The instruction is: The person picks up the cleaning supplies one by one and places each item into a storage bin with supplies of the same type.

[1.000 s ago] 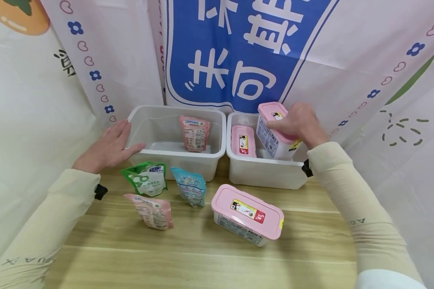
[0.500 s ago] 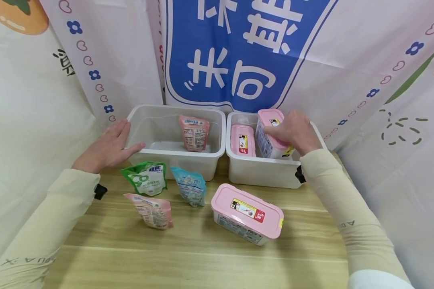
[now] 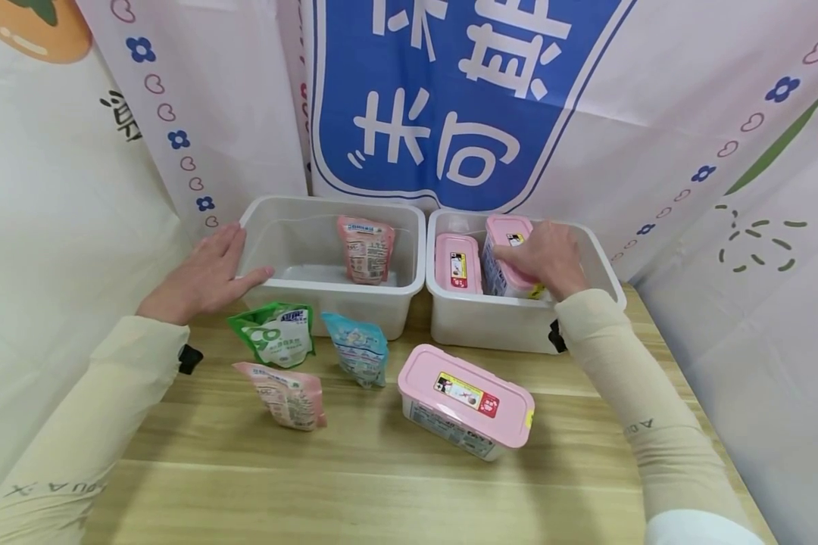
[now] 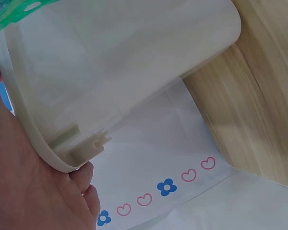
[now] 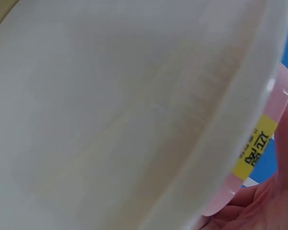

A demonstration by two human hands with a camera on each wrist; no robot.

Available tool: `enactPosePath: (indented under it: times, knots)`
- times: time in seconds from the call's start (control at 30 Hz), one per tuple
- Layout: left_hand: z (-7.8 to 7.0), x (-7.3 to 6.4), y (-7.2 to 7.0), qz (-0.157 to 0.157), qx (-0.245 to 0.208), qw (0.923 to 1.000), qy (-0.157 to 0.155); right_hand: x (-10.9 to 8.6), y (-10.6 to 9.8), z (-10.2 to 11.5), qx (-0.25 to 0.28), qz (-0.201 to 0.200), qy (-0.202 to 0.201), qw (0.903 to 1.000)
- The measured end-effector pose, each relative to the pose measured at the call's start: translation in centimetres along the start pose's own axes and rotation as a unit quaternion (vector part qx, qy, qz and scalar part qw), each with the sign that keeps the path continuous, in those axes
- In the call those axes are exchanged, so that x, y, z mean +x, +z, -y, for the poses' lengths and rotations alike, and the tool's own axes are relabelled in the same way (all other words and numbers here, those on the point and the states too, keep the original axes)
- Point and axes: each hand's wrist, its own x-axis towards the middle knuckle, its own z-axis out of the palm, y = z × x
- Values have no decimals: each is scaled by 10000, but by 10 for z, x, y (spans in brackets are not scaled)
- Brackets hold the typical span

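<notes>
My right hand [image 3: 548, 257] grips a pink-lidded plastic container [image 3: 496, 261] by its lid, thumb on the near-left edge. This container sits mostly inside the right white bin [image 3: 497, 325], beside a similar pink-lidded container [image 3: 458, 265]. The right wrist view shows the held container's pink lid [image 5: 225, 195] above the bin's rim. My left hand [image 3: 201, 276] rests over the left white bin's [image 3: 327, 306] front-left corner, fingers extended along the side and thumb over the front rim. A pink refill pouch [image 3: 366, 253] stands inside that bin.
In front of the left bin stand a green-and-white pouch [image 3: 279, 337], a blue pouch [image 3: 359, 350] and a pink pouch [image 3: 289, 397]. Another pink-lidded container [image 3: 466, 397] sits on the wooden table [image 3: 354, 507]. Printed cloth [image 3: 225, 91] hangs right behind both bins.
My right hand has lowered the pink-lidded container deeper into the right bin and levelled it beside the other one. My left hand has stayed on the left bin's corner.
</notes>
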Motion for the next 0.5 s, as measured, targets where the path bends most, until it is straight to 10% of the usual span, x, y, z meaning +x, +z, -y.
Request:
enactPosePath:
  times: [0.5]
  knots:
    - [0,1,1,-51,40,10000,24,1,20,0,19,-51,206,9998]
